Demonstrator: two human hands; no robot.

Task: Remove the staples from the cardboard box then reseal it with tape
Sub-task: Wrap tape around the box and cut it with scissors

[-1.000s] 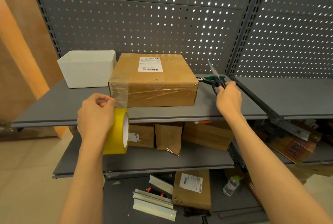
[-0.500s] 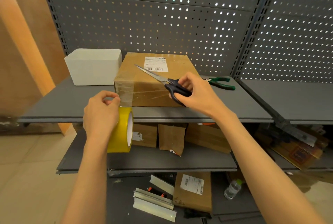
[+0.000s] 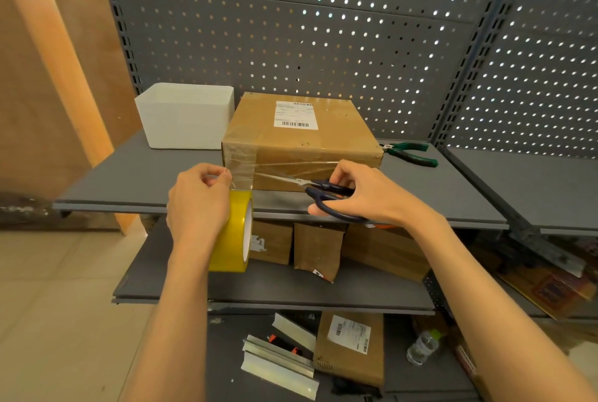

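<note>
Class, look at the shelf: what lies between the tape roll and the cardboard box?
In the head view, a clear strip of tape stretches from the tape roll up to the box. The scissors point toward it.

Bin (image 3: 187,120) left of box (image 3: 301,139); pliers (image 3: 411,152) right

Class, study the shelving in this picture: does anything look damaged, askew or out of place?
Yes. Right of the cardboard box, a grey shelf rail slants downward instead of lying level. On the lower shelf, a torn brown package stands with a ragged bottom edge. Loose metal strips lie scattered at the bottom.
</note>
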